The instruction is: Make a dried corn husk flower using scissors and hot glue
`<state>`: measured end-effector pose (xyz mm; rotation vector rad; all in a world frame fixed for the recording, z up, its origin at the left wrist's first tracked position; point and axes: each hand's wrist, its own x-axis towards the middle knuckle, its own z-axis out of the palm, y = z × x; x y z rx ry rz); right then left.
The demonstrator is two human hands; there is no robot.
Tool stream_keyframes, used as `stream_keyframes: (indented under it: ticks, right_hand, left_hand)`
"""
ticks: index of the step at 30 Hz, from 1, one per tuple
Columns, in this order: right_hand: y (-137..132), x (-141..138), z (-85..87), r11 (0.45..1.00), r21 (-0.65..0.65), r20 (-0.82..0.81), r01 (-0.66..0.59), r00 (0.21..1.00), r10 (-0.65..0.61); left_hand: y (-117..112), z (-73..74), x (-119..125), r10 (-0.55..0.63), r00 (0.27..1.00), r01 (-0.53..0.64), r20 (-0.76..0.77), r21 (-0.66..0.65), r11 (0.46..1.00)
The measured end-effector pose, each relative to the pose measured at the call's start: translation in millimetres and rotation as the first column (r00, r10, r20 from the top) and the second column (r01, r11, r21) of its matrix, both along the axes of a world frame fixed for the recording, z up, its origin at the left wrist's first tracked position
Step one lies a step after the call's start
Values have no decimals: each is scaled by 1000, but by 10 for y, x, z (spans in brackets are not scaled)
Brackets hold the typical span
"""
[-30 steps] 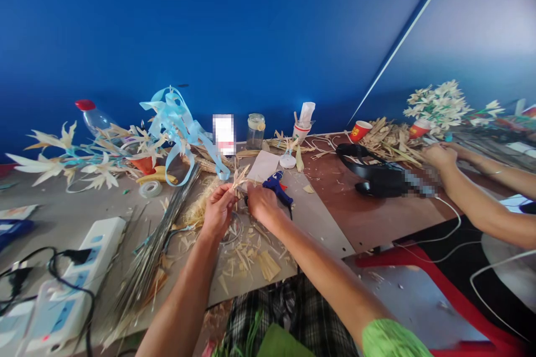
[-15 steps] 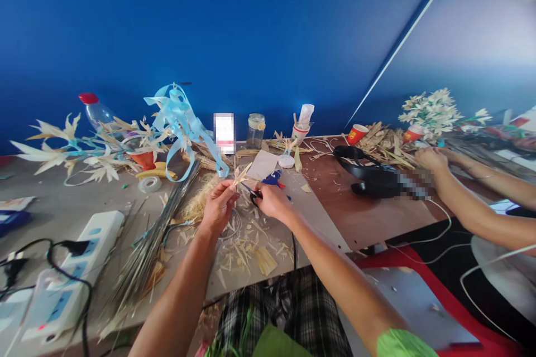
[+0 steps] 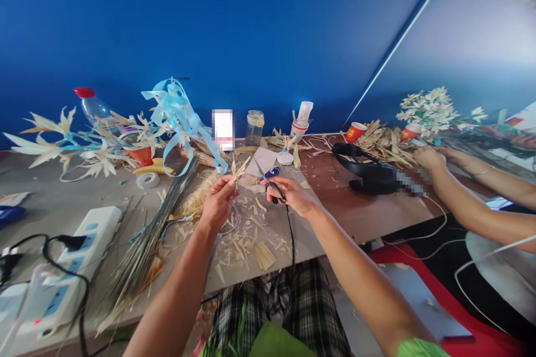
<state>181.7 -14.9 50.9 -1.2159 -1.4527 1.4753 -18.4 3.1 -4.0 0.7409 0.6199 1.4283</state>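
My left hand (image 3: 221,196) is closed, pinching a small piece of pale dried corn husk (image 3: 240,170) whose pointed strips stick up past the fingertips. To its right, my right hand (image 3: 288,194) grips black-handled scissors (image 3: 276,192), with the blades pointing up and left, apart from the husk. Under both hands, husk scraps (image 3: 264,256) are scattered over the table. Behind the scissors lie a white card (image 3: 262,160) and a blue object (image 3: 273,173) that I cannot make out fully.
On the left are a bundle of thin wires (image 3: 156,234), a white power strip (image 3: 84,268), a tape roll (image 3: 147,180) and husk flowers with blue ribbon (image 3: 184,117). A black headset-like object (image 3: 364,175) lies at right, near a co-worker's arms (image 3: 469,178). Cups and a glass jar (image 3: 254,127) stand behind.
My right hand has drawn back to the right with the scissors, away from the husk, and the blades now show more. My left hand has barely moved and still pinches the husk.
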Motion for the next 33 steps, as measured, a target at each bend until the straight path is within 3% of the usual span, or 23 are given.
stream_keyframes:
  ticks: [5, 9, 15, 21, 33]
  right_hand:
    - [113, -203, -51, 973, 43, -336, 228, 920, -201]
    - [220, -487, -96, 955, 68, -418, 289, 877, -236]
    - [318, -675, -158, 927, 177, -403, 332, 883, -239]
    - [442, -655, -263, 915, 211, -360, 344, 897, -255]
    - [464, -606, -264, 904, 244, -312, 352, 911, -270]
  left_hand:
    - [-6, -27, 25, -53, 999, 53, -4, -2, 999]
    - [-26, -29, 54, -73, 997, 72, -21, -41, 997]
    - [-34, -24, 63, -69, 997, 68, -24, -46, 997]
    - [-27, -27, 69, -56, 997, 52, -47, -65, 997]
    - [-25, -35, 92, -42, 990, 33, -132, -73, 997]
